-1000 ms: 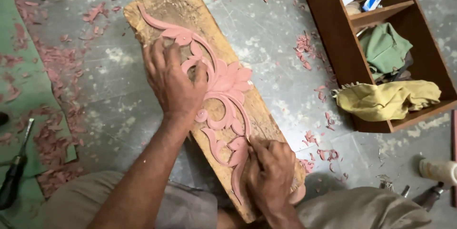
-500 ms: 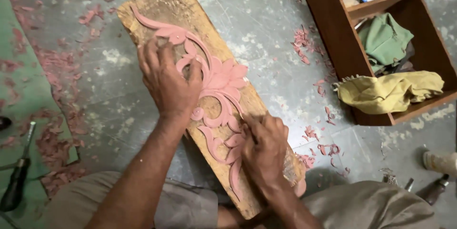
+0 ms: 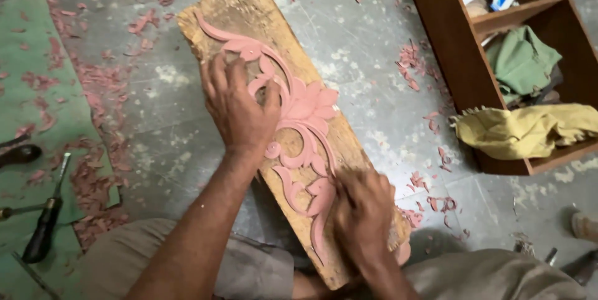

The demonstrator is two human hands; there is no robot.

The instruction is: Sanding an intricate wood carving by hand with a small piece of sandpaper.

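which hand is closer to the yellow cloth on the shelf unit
Right. The right hand works the carving's lower end, nearer the yellow cloth; the left hand lies farther away.

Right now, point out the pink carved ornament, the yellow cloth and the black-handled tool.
pink carved ornament (image 3: 309, 108), head view, on the flower petals at its middle.
yellow cloth (image 3: 523, 130), head view, on the fold draped over the shelf edge.
black-handled tool (image 3: 42, 234), head view, on its dark handle.

Soft even daylight, slight motion blur.
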